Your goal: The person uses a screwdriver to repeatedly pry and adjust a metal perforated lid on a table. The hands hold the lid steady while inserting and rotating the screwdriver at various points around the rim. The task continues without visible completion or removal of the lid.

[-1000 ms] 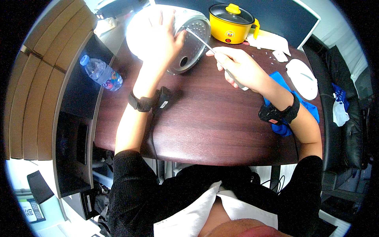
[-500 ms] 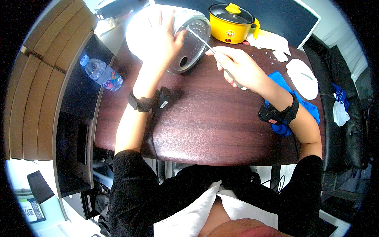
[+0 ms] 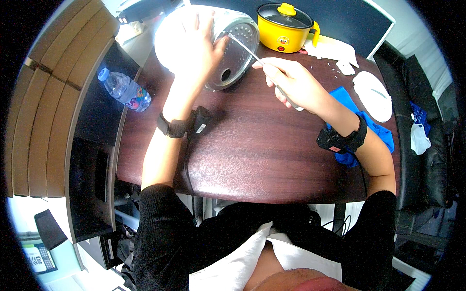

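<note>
A white round appliance (image 3: 172, 39) lies tipped on its side at the back of the desk, its dimpled metal underside (image 3: 237, 56) facing right. My left hand (image 3: 204, 53) grips it, thumb by the rim of that underside. My right hand (image 3: 284, 82) holds a long thin screwdriver (image 3: 250, 53), whose shaft reaches up-left to the underside's rim near my left thumb. The exact contact at the tip is too small to make out. Both wrists wear black strapped devices.
On the brown desk (image 3: 252, 160): a yellow electric pot (image 3: 281, 34), white oval piece (image 3: 373, 96), blue cloth (image 3: 383, 136) and white scraps (image 3: 344, 67). At left are a water bottle (image 3: 126, 90) and cardboard boxes (image 3: 43, 121); at right, a black sofa (image 3: 432, 179).
</note>
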`<state>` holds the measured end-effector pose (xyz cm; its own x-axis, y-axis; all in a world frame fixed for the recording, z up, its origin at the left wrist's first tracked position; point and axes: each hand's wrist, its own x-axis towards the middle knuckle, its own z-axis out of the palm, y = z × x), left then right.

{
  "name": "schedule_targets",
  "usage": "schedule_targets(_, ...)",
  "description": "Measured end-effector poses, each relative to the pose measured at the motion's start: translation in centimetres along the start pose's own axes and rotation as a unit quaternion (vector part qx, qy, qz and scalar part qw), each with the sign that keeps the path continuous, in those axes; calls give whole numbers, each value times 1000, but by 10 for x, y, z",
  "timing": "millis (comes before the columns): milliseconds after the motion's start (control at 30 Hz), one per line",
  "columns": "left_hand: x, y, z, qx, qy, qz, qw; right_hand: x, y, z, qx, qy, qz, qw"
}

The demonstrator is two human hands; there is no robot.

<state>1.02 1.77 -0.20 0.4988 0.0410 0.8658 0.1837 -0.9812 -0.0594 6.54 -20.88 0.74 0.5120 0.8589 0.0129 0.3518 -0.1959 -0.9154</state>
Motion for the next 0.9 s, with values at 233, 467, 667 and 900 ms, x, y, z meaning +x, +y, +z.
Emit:
schedule_targets(233,1,2,-1,-5,-6,-6,1000,-1,0,2,4,5,-9,1000)
schedule_targets(467,1,3,0,20,1,-2,1000,16,24,-8,-273,136,-238,922)
schedule_targets(667,0,0,1,15,-10,-11,1000,9,2,-26,-577,233,-253,741)
schedule_targets(900,0,0,2,24,-2,-2,1000,8,13,-26,-294,137,-189,927)
